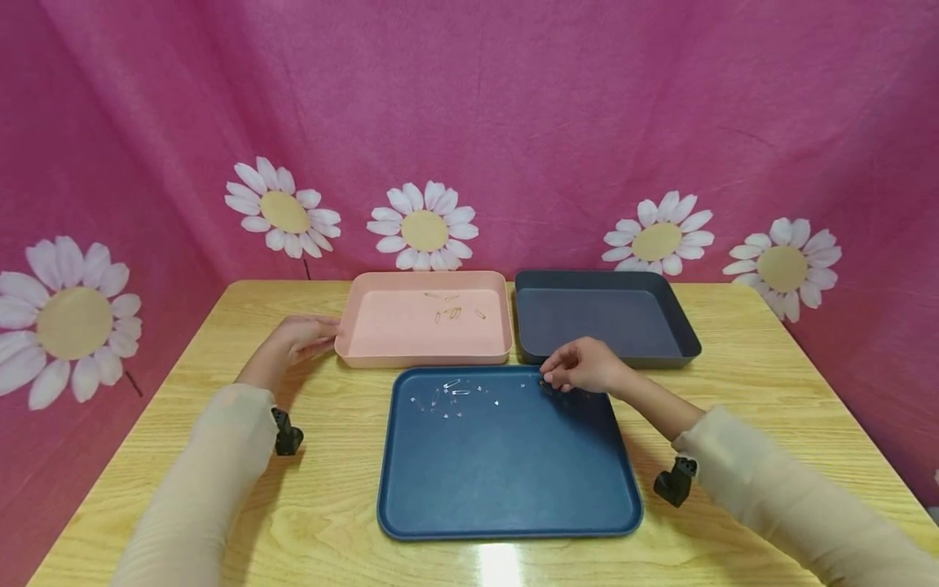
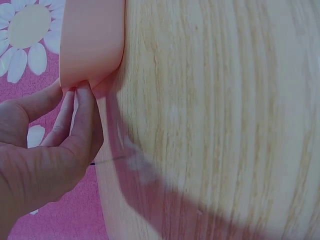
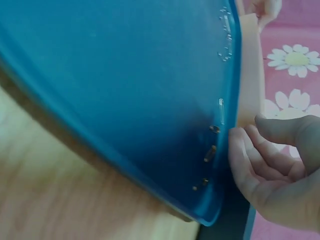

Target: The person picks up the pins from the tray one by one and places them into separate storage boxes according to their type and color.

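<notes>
My left hand (image 1: 299, 338) is at the left end of the pink tray (image 1: 421, 359), its fingertips touching the outer wall near the corner, as the left wrist view also shows. Over the far rim of the blue tray (image 1: 506, 489) is my right hand (image 1: 589, 367). In the right wrist view, its thumb and index fingertip are apart, with nothing visible between them. Gold safety pins (image 1: 453, 313) lie in the pink tray. Silver safety pins (image 1: 460, 393) are scattered across the blue tray's far left part. Gold-coloured pins (image 3: 210, 153) lie close to my right fingers.
A dark grey tray (image 1: 597, 318) stands right of the pink one, behind the blue tray. All three sit on a wooden table (image 1: 323, 505). A pink cloth (image 1: 513, 147) with large daisies hangs behind the table.
</notes>
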`<state>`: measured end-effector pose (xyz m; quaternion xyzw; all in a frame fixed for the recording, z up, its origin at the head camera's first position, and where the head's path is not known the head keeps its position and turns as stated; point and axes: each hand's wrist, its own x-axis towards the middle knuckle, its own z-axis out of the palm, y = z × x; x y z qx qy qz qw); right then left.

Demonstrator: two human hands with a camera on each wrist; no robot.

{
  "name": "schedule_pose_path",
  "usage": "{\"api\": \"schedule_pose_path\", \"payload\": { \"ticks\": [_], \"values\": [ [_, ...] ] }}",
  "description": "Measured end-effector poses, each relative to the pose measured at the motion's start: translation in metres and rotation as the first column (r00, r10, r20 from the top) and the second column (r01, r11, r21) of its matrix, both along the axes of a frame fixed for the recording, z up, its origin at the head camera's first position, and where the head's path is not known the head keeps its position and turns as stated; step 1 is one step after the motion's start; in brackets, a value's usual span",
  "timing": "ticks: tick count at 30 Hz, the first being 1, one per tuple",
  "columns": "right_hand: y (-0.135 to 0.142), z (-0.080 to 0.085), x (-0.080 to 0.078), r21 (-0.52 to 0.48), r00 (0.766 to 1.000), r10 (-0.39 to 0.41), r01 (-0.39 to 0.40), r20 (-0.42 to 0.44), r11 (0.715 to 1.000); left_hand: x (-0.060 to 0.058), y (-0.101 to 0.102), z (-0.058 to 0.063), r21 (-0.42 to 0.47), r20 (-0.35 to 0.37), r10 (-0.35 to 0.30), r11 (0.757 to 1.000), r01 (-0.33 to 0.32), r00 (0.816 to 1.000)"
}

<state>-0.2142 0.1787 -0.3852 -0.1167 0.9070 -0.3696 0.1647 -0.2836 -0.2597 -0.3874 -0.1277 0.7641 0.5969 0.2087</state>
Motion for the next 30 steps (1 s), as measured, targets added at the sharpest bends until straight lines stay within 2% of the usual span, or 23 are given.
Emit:
{"api": "schedule_pose_path", "payload": {
  "ticks": [4,8,13,22,26,30],
  "values": [
    [-0.001,-0.008,0.005,0.061,0.998,0.014,-0.011,-0.061,0.998,0.001,0.0,0.0,0.02,-0.003,0.009,1.0,-0.009,1.0],
    [-0.003,-0.012,0.007,0.075,0.995,0.013,-0.005,-0.101,0.997,0.001,0.0,0.0,0.021,-0.006,0.008,1.0,-0.008,1.0],
    [-0.004,-0.016,0.009,0.074,0.994,0.021,-0.012,-0.11,0.997,0.001,0.0,-0.001,0.051,-0.007,0.002,0.999,-0.002,1.0],
    [-0.013,-0.018,0.012,0.061,0.99,0.058,-0.051,-0.127,0.997,-0.001,0.0,-0.001,0.055,-0.003,0.009,0.998,-0.009,1.0],
    [-0.016,-0.02,0.014,0.068,0.985,0.055,-0.044,-0.162,0.997,0.001,-0.001,-0.003,0.019,-0.004,0.006,1.0,-0.006,1.0],
    [-0.02,-0.022,0.016,0.117,0.977,0.038,-0.013,-0.211,0.993,0.002,-0.002,-0.005,-0.04,-0.013,-0.01,0.999,0.01,1.0]
  ]
}}
